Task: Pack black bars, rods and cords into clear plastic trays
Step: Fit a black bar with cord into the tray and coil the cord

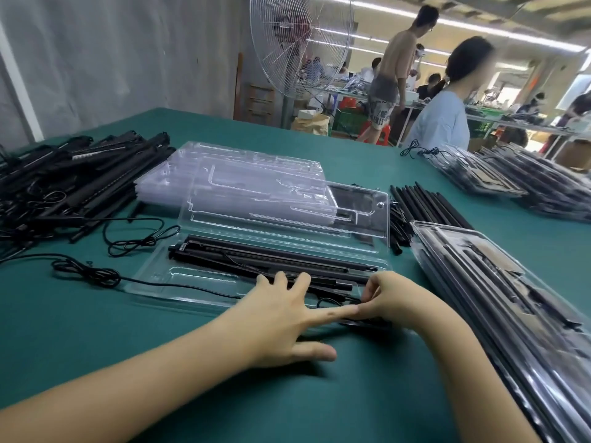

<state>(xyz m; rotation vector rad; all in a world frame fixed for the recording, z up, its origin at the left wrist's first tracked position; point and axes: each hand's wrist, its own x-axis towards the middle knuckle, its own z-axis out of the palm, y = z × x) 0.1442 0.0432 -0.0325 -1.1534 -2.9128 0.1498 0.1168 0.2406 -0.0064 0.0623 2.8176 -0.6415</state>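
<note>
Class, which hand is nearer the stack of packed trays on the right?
Right. The right hand sits just left of the packed trays, fingers pinching a cord; the left hand lies farther left, spread on the open tray.

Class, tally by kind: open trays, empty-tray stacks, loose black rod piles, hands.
Open tray: 1
Empty-tray stack: 1
Loose black rod piles: 2 (left pile, right pile)
Hands: 2 (left hand, right hand)
Total: 6

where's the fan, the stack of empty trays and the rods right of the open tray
fan (pixel 300 39): head view, middle of its wire grille
stack of empty trays (pixel 224 158): head view, top tray's flat face
rods (pixel 428 206): head view, middle of the bundle
</note>
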